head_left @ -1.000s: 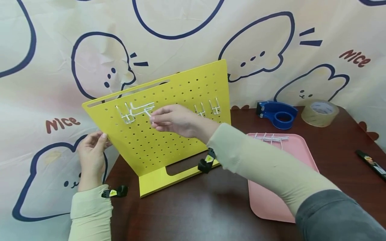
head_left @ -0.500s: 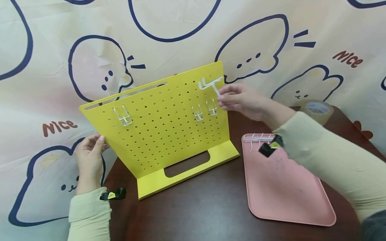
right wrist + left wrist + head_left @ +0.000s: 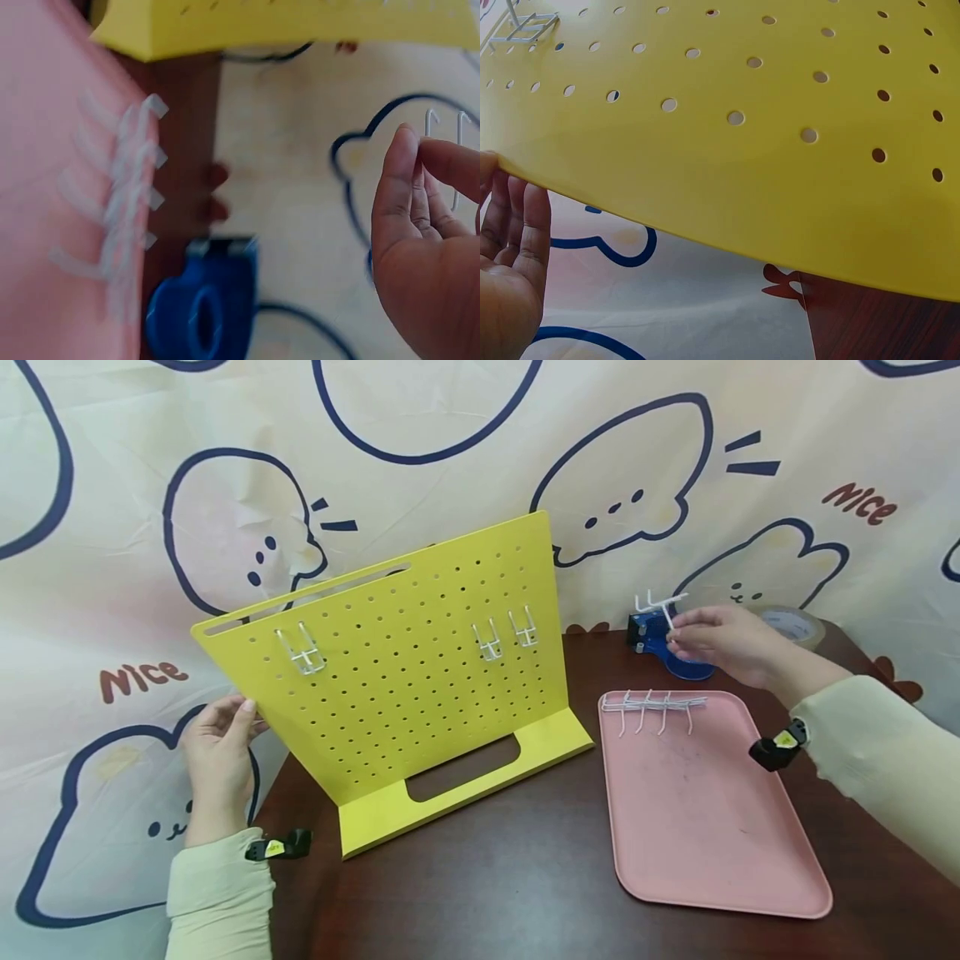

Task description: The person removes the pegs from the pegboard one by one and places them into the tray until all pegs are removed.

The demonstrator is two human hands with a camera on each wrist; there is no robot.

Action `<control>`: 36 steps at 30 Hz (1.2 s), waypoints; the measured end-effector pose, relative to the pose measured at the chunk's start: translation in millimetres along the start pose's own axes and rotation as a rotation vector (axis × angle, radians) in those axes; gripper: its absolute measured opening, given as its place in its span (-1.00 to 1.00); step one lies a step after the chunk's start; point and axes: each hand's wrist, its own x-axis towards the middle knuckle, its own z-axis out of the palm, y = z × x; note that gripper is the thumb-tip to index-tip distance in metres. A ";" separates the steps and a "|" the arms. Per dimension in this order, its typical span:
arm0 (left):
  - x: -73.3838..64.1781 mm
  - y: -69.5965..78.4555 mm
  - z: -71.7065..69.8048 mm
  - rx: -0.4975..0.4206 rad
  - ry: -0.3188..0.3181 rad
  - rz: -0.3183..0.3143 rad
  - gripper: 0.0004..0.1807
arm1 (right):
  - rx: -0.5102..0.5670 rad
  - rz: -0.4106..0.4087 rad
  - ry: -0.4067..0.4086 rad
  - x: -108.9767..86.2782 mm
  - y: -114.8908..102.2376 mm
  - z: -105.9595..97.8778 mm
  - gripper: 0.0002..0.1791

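My left hand [image 3: 219, 760] grips the left edge of a yellow pegboard [image 3: 405, 693], thumb in front and fingers behind, as the left wrist view also shows. Three white wire hooks hang on the board: one hook [image 3: 302, 650] at the upper left, and a pair at the right, one of them a hook [image 3: 525, 628] near the right edge. Away to the right, my right hand [image 3: 723, 639] pinches a loose white pegboard hook [image 3: 663, 604] between thumb and fingers, its prongs pointing up. Below it, several similar hooks [image 3: 652, 703] lie in a row on a pink tray [image 3: 712, 827].
Behind the right hand stand a blue tape dispenser [image 3: 678, 662] and a roll of clear tape [image 3: 791, 625], partly hidden. A printed cloth [image 3: 450, 427] hangs close behind the board. The dark wooden table [image 3: 495, 885] runs under board and tray.
My right hand has come away from the board's upper left, carrying the hook right to above the tray's far end. The left hand still holds the board's edge.
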 end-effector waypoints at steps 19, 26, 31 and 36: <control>-1.2 2.4 0.8 -0.019 0.014 0.021 -0.92 | -0.159 0.165 0.045 -7.6 106.5 -31.5 -0.54; -1.3 2.0 1.0 -0.010 0.005 0.010 -0.89 | -0.188 0.245 0.052 -13.8 126.2 -32.2 -0.47; -1.2 2.4 1.9 -0.011 0.002 0.017 -0.91 | -0.022 0.287 0.044 -15.0 131.9 -28.7 -0.51; -2.1 3.2 2.5 -0.020 0.000 0.027 -0.91 | 0.088 0.313 0.050 -15.6 135.8 -24.5 -0.60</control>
